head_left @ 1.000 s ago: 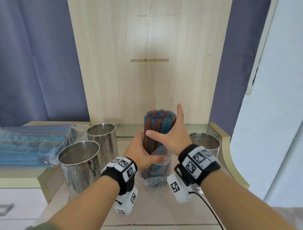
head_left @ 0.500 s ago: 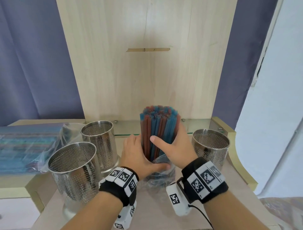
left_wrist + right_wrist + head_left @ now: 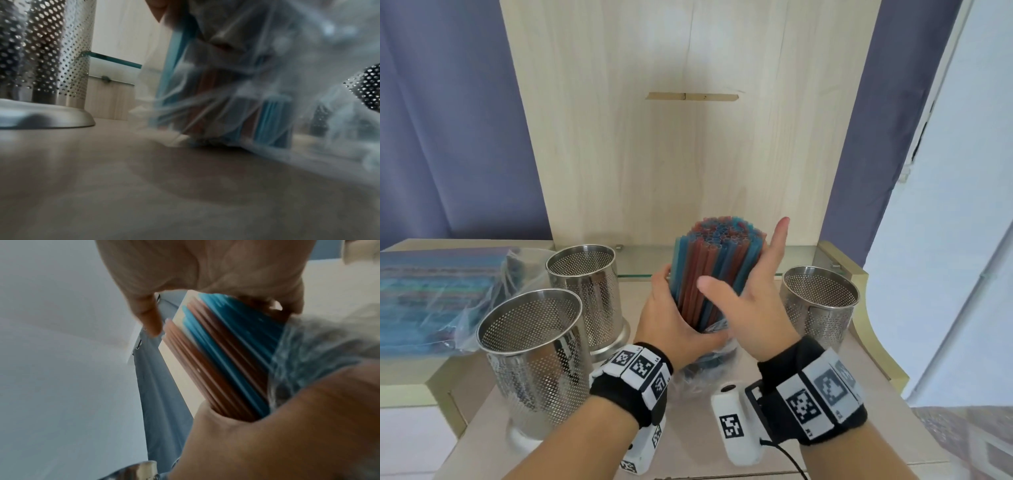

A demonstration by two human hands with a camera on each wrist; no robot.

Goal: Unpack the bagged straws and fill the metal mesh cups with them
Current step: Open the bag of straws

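Your bundle of straws [image 3: 717, 267], blue and reddish-brown, stands upright on the table [image 3: 688, 425] between the cups, its lower end in a crumpled clear bag [image 3: 236, 91]. Only your left wrist view shows that bagged base touching the tabletop. Your left hand [image 3: 671, 318] wraps the bundle low down; your right hand [image 3: 753, 301] is spread wide against its side.
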